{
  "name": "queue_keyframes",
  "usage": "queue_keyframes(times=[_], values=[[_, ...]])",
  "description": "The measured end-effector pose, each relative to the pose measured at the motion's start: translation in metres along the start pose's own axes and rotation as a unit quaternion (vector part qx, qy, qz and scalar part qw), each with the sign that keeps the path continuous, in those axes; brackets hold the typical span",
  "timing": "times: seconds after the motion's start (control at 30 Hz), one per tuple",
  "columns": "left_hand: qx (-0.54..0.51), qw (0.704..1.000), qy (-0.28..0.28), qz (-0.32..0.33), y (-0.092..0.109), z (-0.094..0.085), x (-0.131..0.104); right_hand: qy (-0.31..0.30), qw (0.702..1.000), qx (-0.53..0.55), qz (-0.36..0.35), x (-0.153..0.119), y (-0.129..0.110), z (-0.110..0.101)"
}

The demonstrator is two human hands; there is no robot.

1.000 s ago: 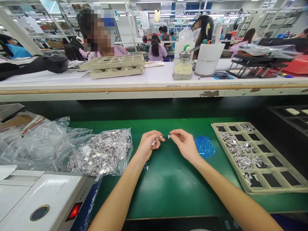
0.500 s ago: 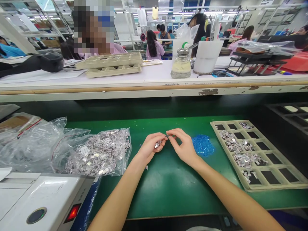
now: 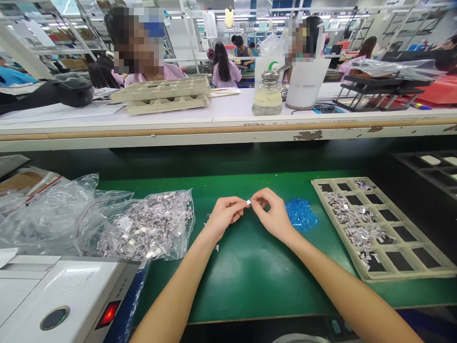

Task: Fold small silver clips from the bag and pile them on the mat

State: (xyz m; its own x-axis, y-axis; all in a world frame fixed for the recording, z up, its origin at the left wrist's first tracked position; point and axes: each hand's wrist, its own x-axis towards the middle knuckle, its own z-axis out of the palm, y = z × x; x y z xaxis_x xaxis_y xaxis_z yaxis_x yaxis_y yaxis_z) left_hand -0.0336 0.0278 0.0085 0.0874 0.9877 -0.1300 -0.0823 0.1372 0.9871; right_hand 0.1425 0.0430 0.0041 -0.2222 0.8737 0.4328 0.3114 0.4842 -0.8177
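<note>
"Currently, where is the small silvery piece (image 3: 248, 202)?"

"Above the green table (image 3: 243, 286), at the fingertips of my left hand (image 3: 224, 216). My right hand (image 3: 273, 215) is directly to its right, about equally near. The piece is too small for me to read its long axis."

"State of each hand?"

"Left: fingers curled, thumb and forefinger pinching the piece. Right: half curled, thumb and forefinger tips at the piece's right end; I cannot tell whether they grip it. The blue pile (image 3: 302, 214) lies just beside that hand, the tray (image 3: 405, 234) farther right."

"Difference from one second earlier?"

"Now the fingertips meet instead of standing apart, and the loose pieces in my left palm are hidden."
</note>
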Motion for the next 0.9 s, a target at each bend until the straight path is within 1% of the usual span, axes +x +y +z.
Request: queue_keyframes(times=[0.17, 0.27, 0.33, 0.4, 0.43, 0.5, 0.57, 0.6, 0.67, 0.73, 0.77, 0.83, 0.9], values=[[-0.007, 1.0, 0.019, 0.0, -0.003, -0.002, 0.002, -0.013, 0.999, 0.038, -0.026, -0.001, -0.004, 0.001], [-0.009, 1.0, 0.028, -0.002, -0.004, -0.003, 0.003, 0.008, 1.0, 0.01, -0.014, 0.0, 0.002, 0.0], [-0.012, 0.999, 0.029, -0.008, -0.004, -0.004, 0.003, 0.005, 0.999, -0.053, 0.004, 0.001, 0.008, -0.002], [-0.035, 0.999, 0.028, -0.016, -0.003, -0.005, 0.004, -0.033, 0.987, -0.155, 0.014, 0.001, 0.016, -0.003], [-0.057, 0.998, 0.027, -0.018, -0.002, -0.006, 0.004, -0.058, 0.974, -0.217, 0.01, 0.0, 0.018, -0.003], [-0.119, 0.992, 0.026, -0.021, 0.0, -0.01, 0.005, -0.099, 0.938, -0.332, -0.011, -0.002, 0.022, -0.004], [-0.184, 0.982, 0.031, -0.023, 0.003, -0.017, 0.006, -0.11, 0.911, -0.395, -0.036, -0.005, 0.021, -0.002], [-0.211, 0.977, 0.035, -0.024, 0.004, -0.021, 0.007, -0.11, 0.907, -0.403, -0.048, -0.006, 0.019, -0.001], [-0.246, 0.968, 0.045, -0.02, 0.006, -0.028, 0.009, -0.121, 0.913, -0.384, -0.072, -0.01, 0.013, 0.005], [-0.261, 0.964, 0.052, -0.009, 0.007, -0.034, 0.01, -0.163, 0.917, -0.346, -0.116, -0.015, 0.004, 0.014], [-0.264, 0.963, 0.055, -0.002, 0.007, -0.036, 0.01, -0.194, 0.913, -0.329, -0.147, -0.018, -0.001, 0.02], [-0.263, 0.962, 0.065, 0.011, 0.008, -0.038, 0.01, -0.249, 0.894, -0.308, -0.209, -0.025, -0.01, 0.033], [-0.258, 0.963, 0.079, 0.019, 0.009, -0.039, 0.01, -0.284, 0.875, -0.301, -0.253, -0.032, -0.015, 0.045]])
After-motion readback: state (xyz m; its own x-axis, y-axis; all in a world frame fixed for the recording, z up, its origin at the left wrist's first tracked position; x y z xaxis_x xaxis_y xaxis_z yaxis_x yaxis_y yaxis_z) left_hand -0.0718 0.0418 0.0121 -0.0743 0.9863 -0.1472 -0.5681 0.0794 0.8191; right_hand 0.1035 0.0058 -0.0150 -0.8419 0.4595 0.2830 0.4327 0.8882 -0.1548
